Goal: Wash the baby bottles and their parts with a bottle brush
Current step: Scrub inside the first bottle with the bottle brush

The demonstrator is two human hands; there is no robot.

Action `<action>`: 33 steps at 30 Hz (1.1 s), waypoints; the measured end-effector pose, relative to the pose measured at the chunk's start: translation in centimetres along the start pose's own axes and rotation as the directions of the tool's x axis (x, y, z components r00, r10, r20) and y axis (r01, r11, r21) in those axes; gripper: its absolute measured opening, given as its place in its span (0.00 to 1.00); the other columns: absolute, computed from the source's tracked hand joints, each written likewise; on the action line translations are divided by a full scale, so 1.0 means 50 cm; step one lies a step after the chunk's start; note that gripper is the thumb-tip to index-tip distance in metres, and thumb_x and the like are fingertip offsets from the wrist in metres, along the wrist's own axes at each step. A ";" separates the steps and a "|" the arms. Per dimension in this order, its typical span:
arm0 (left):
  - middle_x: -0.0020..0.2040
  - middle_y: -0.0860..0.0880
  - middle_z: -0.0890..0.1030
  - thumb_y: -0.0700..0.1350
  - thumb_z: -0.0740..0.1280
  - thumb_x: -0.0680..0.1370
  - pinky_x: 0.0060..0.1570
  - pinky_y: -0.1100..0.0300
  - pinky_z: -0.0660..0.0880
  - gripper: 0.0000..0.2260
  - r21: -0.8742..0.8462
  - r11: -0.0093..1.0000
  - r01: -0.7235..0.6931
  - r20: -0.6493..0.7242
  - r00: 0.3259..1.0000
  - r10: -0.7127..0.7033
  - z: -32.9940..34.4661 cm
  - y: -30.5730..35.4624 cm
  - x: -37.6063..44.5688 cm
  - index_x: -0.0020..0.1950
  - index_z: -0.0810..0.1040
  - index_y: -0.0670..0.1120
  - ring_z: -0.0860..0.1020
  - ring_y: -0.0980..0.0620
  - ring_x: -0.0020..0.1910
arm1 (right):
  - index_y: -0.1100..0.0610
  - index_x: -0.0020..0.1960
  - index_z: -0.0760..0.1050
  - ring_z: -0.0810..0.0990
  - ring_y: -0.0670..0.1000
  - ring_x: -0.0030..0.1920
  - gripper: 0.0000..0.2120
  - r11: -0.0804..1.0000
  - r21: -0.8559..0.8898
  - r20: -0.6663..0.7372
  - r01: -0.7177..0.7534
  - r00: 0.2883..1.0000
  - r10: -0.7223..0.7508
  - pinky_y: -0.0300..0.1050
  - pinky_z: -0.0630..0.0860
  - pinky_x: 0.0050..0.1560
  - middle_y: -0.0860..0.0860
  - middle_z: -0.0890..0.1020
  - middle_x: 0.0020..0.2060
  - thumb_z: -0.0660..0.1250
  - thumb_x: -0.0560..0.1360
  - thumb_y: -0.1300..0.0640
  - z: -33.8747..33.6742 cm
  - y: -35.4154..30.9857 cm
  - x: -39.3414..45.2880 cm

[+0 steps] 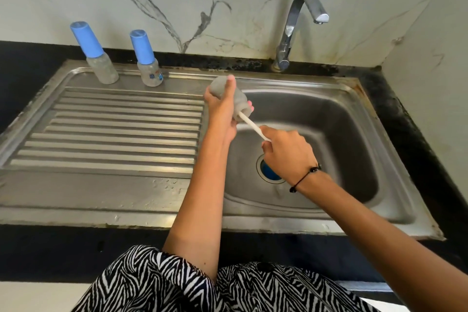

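My left hand (219, 106) grips an uncapped clear baby bottle (236, 99), tilted with its mouth toward me, over the left edge of the sink basin (342, 134). The white handle of a bottle brush (253, 126) goes into the bottle's mouth; its head is hidden inside. My right hand (287, 153) holds the handle's near end above the drain. Two more baby bottles with blue caps stand upright at the back of the drainboard, one on the left (95, 54) and one to its right (147, 59).
A chrome faucet (295, 25) rises behind the basin, with no water running from it. The ribbed steel drainboard (114, 134) lies to the left. A blue object (269, 172) sits in the drain. Black countertop (415, 139) surrounds the sink, with marble walls behind and at right.
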State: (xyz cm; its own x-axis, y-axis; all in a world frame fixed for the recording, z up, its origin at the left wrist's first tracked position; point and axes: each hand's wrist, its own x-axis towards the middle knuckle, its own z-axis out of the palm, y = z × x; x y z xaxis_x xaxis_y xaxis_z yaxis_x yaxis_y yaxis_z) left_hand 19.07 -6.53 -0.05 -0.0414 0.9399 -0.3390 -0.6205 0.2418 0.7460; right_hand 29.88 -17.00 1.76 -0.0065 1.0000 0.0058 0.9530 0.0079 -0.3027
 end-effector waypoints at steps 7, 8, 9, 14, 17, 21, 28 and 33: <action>0.54 0.41 0.70 0.46 0.67 0.76 0.30 0.60 0.77 0.11 -0.345 0.931 0.118 -0.127 0.977 -0.171 -0.072 -0.025 0.051 0.55 0.70 0.45 0.75 0.46 0.41 | 0.53 0.59 0.72 0.76 0.61 0.42 0.12 0.991 -0.024 0.090 0.133 0.987 -0.130 0.45 0.67 0.36 0.56 0.79 0.40 0.56 0.78 0.56 -0.002 0.011 -0.038; 0.54 0.41 0.69 0.47 0.67 0.76 0.30 0.60 0.76 0.11 -0.356 0.927 0.120 -0.142 0.973 -0.181 -0.081 -0.033 0.054 0.54 0.70 0.45 0.74 0.46 0.40 | 0.52 0.61 0.71 0.76 0.61 0.41 0.13 0.989 -0.047 0.104 0.144 0.985 -0.138 0.44 0.67 0.36 0.56 0.79 0.41 0.56 0.78 0.56 -0.002 0.011 -0.041; 0.54 0.41 0.69 0.47 0.66 0.75 0.29 0.60 0.76 0.11 -0.358 0.926 0.116 -0.152 0.972 -0.181 -0.089 -0.040 0.058 0.54 0.70 0.45 0.74 0.46 0.39 | 0.52 0.61 0.71 0.75 0.60 0.41 0.13 0.987 -0.063 0.117 0.149 0.983 -0.141 0.44 0.67 0.36 0.55 0.79 0.41 0.55 0.78 0.56 -0.002 0.011 -0.045; 0.53 0.41 0.70 0.46 0.67 0.75 0.29 0.60 0.76 0.11 -0.399 0.914 0.079 -0.164 0.974 -0.156 -0.094 -0.050 0.062 0.53 0.71 0.44 0.75 0.46 0.38 | 0.54 0.57 0.70 0.70 0.57 0.35 0.10 0.986 -0.113 0.121 0.126 0.986 -0.113 0.44 0.65 0.34 0.51 0.71 0.34 0.55 0.78 0.57 -0.005 0.010 -0.052; 0.56 0.40 0.70 0.47 0.67 0.75 0.30 0.60 0.77 0.15 -0.432 0.898 0.085 -0.106 0.984 -0.144 -0.068 -0.057 0.057 0.60 0.72 0.43 0.75 0.45 0.43 | 0.55 0.52 0.72 0.71 0.60 0.37 0.08 0.997 -0.044 0.110 0.060 0.992 -0.055 0.44 0.65 0.35 0.53 0.72 0.35 0.56 0.77 0.58 0.000 0.004 -0.032; 0.60 0.39 0.69 0.49 0.69 0.74 0.33 0.59 0.77 0.27 -0.422 0.904 0.068 -0.075 0.991 -0.110 -0.037 -0.064 0.051 0.70 0.66 0.44 0.74 0.45 0.47 | 0.58 0.45 0.72 0.71 0.60 0.38 0.06 0.989 0.146 0.099 -0.004 0.995 -0.010 0.46 0.66 0.36 0.54 0.73 0.35 0.57 0.76 0.60 0.018 -0.012 -0.011; 0.56 0.42 0.73 0.58 0.65 0.74 0.31 0.62 0.76 0.33 -0.222 0.972 0.075 -0.056 0.994 -0.089 -0.024 -0.080 0.034 0.73 0.64 0.41 0.78 0.51 0.37 | 0.55 0.32 0.65 0.73 0.60 0.38 0.13 0.965 0.249 0.088 -0.079 0.994 0.059 0.47 0.70 0.37 0.52 0.70 0.28 0.58 0.75 0.60 0.017 -0.002 0.016; 0.63 0.42 0.74 0.50 0.60 0.81 0.45 0.55 0.76 0.23 0.055 0.997 0.062 -0.004 0.998 -0.062 -0.047 -0.057 0.037 0.75 0.60 0.49 0.77 0.48 0.52 | 0.51 0.44 0.71 0.72 0.58 0.38 0.06 0.993 0.102 0.065 -0.066 0.996 0.060 0.45 0.67 0.37 0.52 0.73 0.35 0.56 0.76 0.58 -0.005 0.032 0.017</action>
State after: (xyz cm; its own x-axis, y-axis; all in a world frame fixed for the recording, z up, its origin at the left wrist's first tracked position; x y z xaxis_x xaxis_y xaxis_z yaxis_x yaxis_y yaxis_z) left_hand 18.90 -6.03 -4.15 -0.0059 0.9222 -0.3867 -0.5781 0.3124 0.7538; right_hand 31.46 -16.13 1.50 0.0308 0.9967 -0.0746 0.9154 -0.0581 -0.3983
